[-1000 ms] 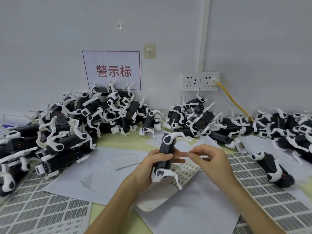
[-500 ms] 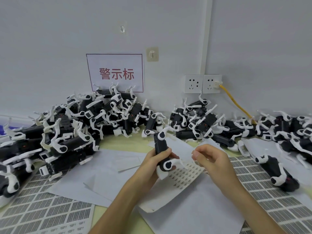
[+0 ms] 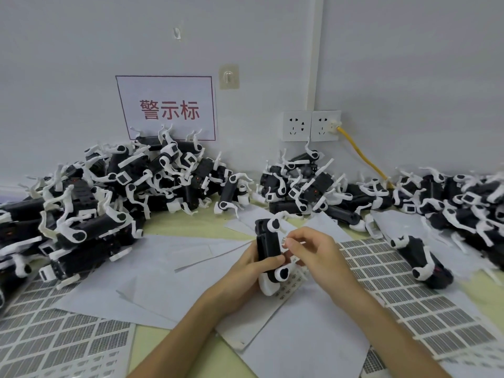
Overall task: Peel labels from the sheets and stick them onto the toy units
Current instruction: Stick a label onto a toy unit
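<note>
**Label held at a toy unit**

A black-and-white toy unit (image 3: 268, 242) is held upright over the desk (image 3: 201, 222) by the left grip (image 3: 252, 268). A small label (image 3: 284, 242) is pinched at its side by the right grip (image 3: 313, 251). Label sheets (image 3: 395, 279) and heaped units (image 3: 109, 192) are spread around.

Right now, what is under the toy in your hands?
A label sheet lies under the toy, on white paper. A few small labels show beside the toy's bottom end; the rest, beneath the toy and left hand, is covered.
</note>
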{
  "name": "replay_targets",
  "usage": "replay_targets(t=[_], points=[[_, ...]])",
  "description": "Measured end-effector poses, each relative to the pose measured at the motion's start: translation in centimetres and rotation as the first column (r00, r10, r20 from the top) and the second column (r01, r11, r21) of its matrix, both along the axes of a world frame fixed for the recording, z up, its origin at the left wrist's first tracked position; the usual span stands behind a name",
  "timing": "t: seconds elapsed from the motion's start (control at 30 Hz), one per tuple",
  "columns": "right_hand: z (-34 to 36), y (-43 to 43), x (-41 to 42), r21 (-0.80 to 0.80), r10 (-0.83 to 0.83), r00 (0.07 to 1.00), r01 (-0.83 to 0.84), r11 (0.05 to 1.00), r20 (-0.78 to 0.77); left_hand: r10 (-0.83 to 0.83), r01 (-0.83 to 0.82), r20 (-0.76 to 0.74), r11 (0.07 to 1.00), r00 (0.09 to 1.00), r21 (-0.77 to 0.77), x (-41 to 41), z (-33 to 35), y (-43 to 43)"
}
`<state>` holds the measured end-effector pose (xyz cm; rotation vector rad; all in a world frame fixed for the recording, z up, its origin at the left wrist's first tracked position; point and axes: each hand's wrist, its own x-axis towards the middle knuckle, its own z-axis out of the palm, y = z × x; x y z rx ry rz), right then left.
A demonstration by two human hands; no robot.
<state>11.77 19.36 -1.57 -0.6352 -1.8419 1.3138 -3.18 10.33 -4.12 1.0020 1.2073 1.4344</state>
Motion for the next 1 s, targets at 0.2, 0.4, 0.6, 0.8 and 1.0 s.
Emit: replay_targets(t=[0.2,0.4,0.6,0.8,1.0], points=[[-0.12,-0.51,-0.62,0.085,-0.070,0.996,0.065,0.994,0.059,0.005,-0.005,-0.075,1.000,0.997,0.007,0.18,-0.18,0.00],[-0.24,-0.47,-0.84,0.175,-0.159,0.982,0.141,0.974,0.098,0.012,-0.009,-0.129,1.000,0.992,0.026,0.53,-0.15,0.03],[-0.31,-0.48,-0.99,0.225,-0.186,0.976,0.158,0.962,0.110,0.019,-0.012,-0.152,0.999,0.988,0.046,0.59,-0.29,0.14],[-0.32,-0.53,-0.98,0.254,-0.214,0.969,0.178,0.951,0.122,0.033,-0.024,-0.170,0.998,0.985,0.059,0.71,-0.39,0.20],[-0.20,-0.64,-0.93,0.287,-0.223,0.965,0.177,0.941,0.137,0.040,-0.029,-0.195,0.998,0.980,0.058,0.75,-0.49,0.21]])
